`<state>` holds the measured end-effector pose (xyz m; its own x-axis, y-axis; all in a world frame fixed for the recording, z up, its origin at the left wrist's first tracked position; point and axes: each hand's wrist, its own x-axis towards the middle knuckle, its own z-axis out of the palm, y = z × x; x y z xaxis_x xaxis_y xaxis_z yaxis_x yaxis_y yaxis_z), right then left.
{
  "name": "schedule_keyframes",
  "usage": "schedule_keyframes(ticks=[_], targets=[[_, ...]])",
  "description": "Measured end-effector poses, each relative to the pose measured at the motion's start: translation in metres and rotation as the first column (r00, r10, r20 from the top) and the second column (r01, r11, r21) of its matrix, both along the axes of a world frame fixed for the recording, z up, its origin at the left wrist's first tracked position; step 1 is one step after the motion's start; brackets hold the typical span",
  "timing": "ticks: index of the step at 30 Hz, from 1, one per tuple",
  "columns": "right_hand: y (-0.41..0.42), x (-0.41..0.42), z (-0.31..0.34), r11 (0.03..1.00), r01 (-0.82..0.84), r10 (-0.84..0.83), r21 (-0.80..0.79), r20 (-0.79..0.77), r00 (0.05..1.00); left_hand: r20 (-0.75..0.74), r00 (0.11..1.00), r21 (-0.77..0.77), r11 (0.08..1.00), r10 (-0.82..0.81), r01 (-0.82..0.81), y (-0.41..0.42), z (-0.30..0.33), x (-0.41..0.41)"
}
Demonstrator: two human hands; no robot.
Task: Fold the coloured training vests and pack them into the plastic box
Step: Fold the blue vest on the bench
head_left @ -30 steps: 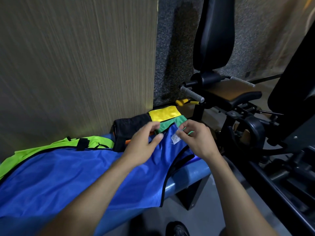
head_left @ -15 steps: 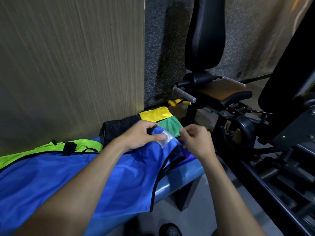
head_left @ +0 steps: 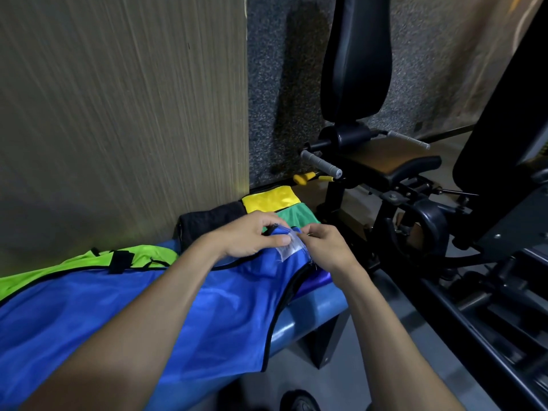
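**Both hands at the collar of a blue vest**

A lime-green vest (head_left: 74, 269) with black trim lies along the far left of the blue padded tabletop (head_left: 314, 314), mostly covered by the blue vest (head_left: 142, 318). The blue vest is spread flat across the tabletop, shiny and thin, edged all round with black piping; its lower edge hangs over the front of the tabletop. Its collar end points right, where a small white label (head_left: 289, 250) is sewn in.

The left hand (head_left: 252, 237) lies on the collar with its fingers curled, the thumb pressing the fabric just beside the label. The right hand (head_left: 324, 246) pinches the collar edge at the label's other side, fingertips drawn together, though exactly what they grasp is hard to make out.

Behind the hands sits a black folded cloth (head_left: 210, 225), then a folded yellow vest (head_left: 269, 200) and a green vest (head_left: 296, 219) beside it. Further right stands a black exercise machine (head_left: 358, 84) with grey handles.
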<state>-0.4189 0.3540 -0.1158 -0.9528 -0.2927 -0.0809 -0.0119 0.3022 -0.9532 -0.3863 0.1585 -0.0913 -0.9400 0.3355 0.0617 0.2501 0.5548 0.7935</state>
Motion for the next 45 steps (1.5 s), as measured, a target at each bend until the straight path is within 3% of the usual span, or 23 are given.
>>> schedule_keyframes(ticks=[4, 10, 14, 18, 21, 29, 31, 34, 36, 45], targets=[[0.002, 0.001, 0.004, 0.998, 0.011, -0.012, -0.065, -0.014, 1.0, -0.007, 1.0, -0.157, 0.988, 0.003, -0.004, 0.006, 0.0, -0.013], [0.008, 0.0, 0.005, 0.999, 0.03, -0.031, -0.018, -0.049, 0.998, 0.079, 0.996, -0.113, 0.992, -0.046, 0.055, 0.018, 0.011, -0.017], [0.012, -0.003, 0.004, 1.0, -0.026, 0.026, 0.006, -0.025, 0.999, 0.038, 0.999, -0.214, 0.977, 0.0, 0.009, 0.023, 0.013, -0.019], [0.016, -0.003, -0.004, 0.99, -0.088, 0.103, 0.11, -0.138, 0.985, -0.076, 0.995, -0.236, 0.969, 0.064, -0.08, 0.023, 0.004, -0.017], [0.015, -0.01, -0.012, 0.991, 0.006, 0.019, 0.136, -0.182, 0.983, -0.06, 0.989, -0.232, 0.962, 0.132, -0.142, 0.013, -0.005, -0.013], [0.013, -0.003, -0.002, 0.969, 0.113, -0.104, 0.219, -0.054, 0.993, 0.0, 0.975, -0.509, 0.839, 0.221, -0.19, -0.024, -0.029, 0.003], [0.011, 0.002, 0.002, 0.965, 0.119, -0.115, 0.232, -0.029, 0.993, -0.046, 0.971, -0.461, 0.858, 0.233, -0.228, -0.027, -0.032, 0.004], [0.011, 0.006, 0.007, 0.959, 0.127, -0.121, 0.253, -0.04, 0.992, -0.206, 0.907, -0.249, 0.877, 0.367, -0.411, -0.03, -0.035, 0.009], [0.009, 0.009, 0.01, 0.953, 0.121, -0.111, 0.278, -0.05, 0.993, -0.208, 0.895, -0.196, 0.879, 0.395, -0.434, -0.033, -0.039, 0.017], [0.004, 0.007, 0.011, 0.949, 0.116, -0.105, 0.294, -0.054, 0.993, -0.207, 0.934, -0.447, 0.821, 0.291, -0.355, -0.03, -0.064, 0.038]])
